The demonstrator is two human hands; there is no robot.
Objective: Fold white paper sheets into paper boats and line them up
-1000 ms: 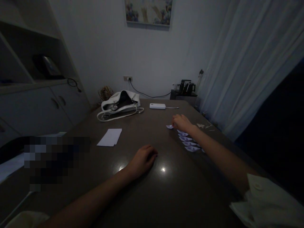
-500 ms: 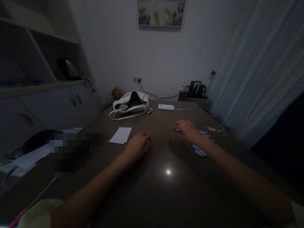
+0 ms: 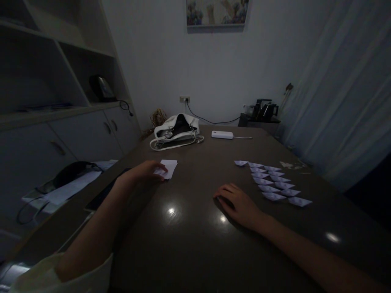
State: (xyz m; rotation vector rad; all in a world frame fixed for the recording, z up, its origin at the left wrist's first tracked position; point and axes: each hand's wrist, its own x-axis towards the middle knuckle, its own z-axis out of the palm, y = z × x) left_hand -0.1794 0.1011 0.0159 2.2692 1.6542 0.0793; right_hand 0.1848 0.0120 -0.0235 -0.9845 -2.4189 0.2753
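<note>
A small stack of white paper sheets (image 3: pixel 171 166) lies on the dark table, left of centre. My left hand (image 3: pixel 148 171) reaches over its near left part, fingers apart and touching the top; no sheet is seen lifted. Palm down on the bare tabletop, my right hand (image 3: pixel 238 203) holds nothing, with its fingers loosely bent and the thumb apart. Beyond it to the right, several folded paper boats (image 3: pixel 265 188) are set out in two rows. One boat (image 3: pixel 241 163) is at the far left of the group.
A white handbag (image 3: pixel 177 132) and a white power bank (image 3: pixel 222 134) with a short cable sit at the back of the table. Paper scraps (image 3: pixel 292 165) lie at the right edge. Under my left forearm is a dark flat device (image 3: pixel 105 193) with a cable.
My left hand has moved left onto the paper stack. My right hand has come nearer and away from the boats, which now show fully. The view has shifted slightly.
</note>
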